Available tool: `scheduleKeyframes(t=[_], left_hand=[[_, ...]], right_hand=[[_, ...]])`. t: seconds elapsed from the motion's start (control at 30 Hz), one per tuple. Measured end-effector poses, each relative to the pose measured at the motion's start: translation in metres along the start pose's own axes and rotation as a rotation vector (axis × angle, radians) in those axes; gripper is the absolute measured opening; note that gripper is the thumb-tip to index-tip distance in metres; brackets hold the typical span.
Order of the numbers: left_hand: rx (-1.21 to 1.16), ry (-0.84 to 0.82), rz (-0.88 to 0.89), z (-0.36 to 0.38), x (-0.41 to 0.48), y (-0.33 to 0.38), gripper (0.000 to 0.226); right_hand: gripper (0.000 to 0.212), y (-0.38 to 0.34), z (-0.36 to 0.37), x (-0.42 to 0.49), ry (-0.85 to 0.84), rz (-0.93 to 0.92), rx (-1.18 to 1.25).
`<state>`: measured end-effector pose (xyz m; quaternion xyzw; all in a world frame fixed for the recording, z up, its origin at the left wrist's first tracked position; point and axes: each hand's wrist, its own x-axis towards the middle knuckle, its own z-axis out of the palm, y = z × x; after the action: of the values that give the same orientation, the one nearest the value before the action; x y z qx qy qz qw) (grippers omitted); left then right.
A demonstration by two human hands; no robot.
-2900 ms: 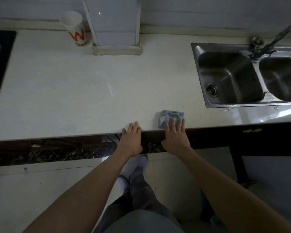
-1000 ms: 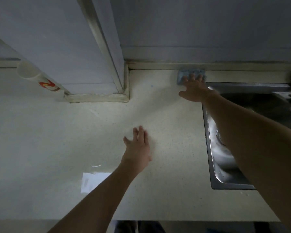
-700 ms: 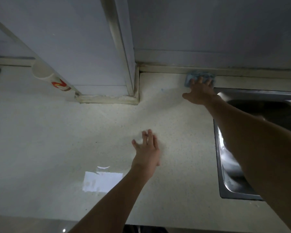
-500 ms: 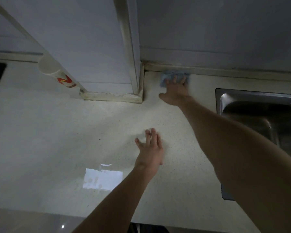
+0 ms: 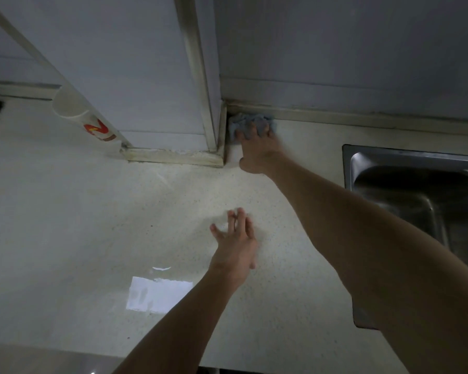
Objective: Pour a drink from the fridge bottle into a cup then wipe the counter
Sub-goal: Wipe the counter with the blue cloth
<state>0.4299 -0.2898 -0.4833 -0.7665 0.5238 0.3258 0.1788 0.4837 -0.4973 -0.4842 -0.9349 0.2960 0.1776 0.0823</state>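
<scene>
I see the soft blue-grey cloth crumpled in the back corner of the speckled worktop, its long side along the wall; my right grip, released and straight-fingered, presses it; my left grip lies flat, released, on the worktop.

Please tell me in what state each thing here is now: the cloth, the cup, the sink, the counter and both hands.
cloth: bunched, pressed into the back corner beside the pillar.
right hand: fingers flat on the cloth, pressing.
left hand: fingers straight, holds nothing.
cup: upright, left of the pillar; contents cannot tell.
sink: partly hidden by the right arm.
counter: glossy, with one bright reflection.
</scene>
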Motion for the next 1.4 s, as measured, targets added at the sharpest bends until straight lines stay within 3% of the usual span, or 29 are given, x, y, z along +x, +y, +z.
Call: scheduleKeyframes(t=[0.1, 0.33, 0.57, 0.8, 0.93, 1.07, 1.2, 1.3, 1.4], left_hand=[[-0.018, 0.020, 0.012, 0.000, -0.001, 0.001, 0.106], [0.067, 0.131, 0.060, 0.006, -0.008, -0.003, 0.106], [0.051, 0.114, 0.029, 0.008, -0.008, 0.000, 0.107], [-0.040, 0.046, -0.001, 0.001, -0.005, 0.003, 0.106], [-0.045, 0.045, -0.004, -0.001, -0.005, 0.003, 0.105], [-0.075, 0.094, 0.018, 0.003, -0.007, 0.002, 0.105], [-0.032, 0.154, 0.082, 0.012, -0.009, -0.005, 0.100], [-0.047, 0.143, 0.106, 0.016, -0.013, -0.008, 0.087], [-0.207, 0.248, 0.116, 0.023, -0.019, -0.009, 0.073]], right_hand=[[0.073, 0.038, 0.005, -0.025, 0.034, 0.055, 0.041], [0.080, 0.135, 0.034, -0.094, 0.044, 0.275, 0.112], [0.076, 0.110, 0.037, -0.086, 0.032, 0.420, 0.168], [0.071, 0.010, 0.028, -0.048, 0.095, 0.121, 0.180], [0.075, -0.020, 0.025, -0.040, 0.046, 0.011, 0.116], [0.079, -0.004, 0.032, -0.052, 0.111, -0.044, 0.100], [0.076, 0.038, 0.039, -0.077, 0.196, 0.027, 0.093], [0.073, 0.085, 0.047, -0.098, 0.139, 0.115, 0.097], [0.074, 0.117, 0.056, -0.117, 0.083, 0.208, 0.108]])
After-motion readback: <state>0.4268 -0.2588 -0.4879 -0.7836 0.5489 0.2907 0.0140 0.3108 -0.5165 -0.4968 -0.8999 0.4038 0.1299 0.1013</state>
